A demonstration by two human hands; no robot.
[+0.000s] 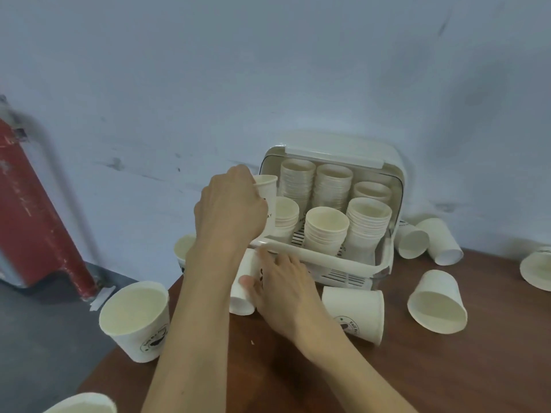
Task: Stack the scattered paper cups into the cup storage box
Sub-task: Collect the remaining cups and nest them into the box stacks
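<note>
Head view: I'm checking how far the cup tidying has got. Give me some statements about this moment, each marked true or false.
1. The left hand holds a paper cup upright above the storage box. True.
2. The box's lid is closed. False: it is open, with stacks showing inside.
3. The right hand rests empty on the table. False: it grips a lying cup.
4. Loose cups remain on the table. True.

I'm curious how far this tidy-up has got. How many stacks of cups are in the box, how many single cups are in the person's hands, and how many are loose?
Stacks of white paper cups in the white plastic storage box: 6
Held paper cups, one in the left hand, one under the right hand: 2
Loose paper cups around the box: 8
Total: 16
</note>
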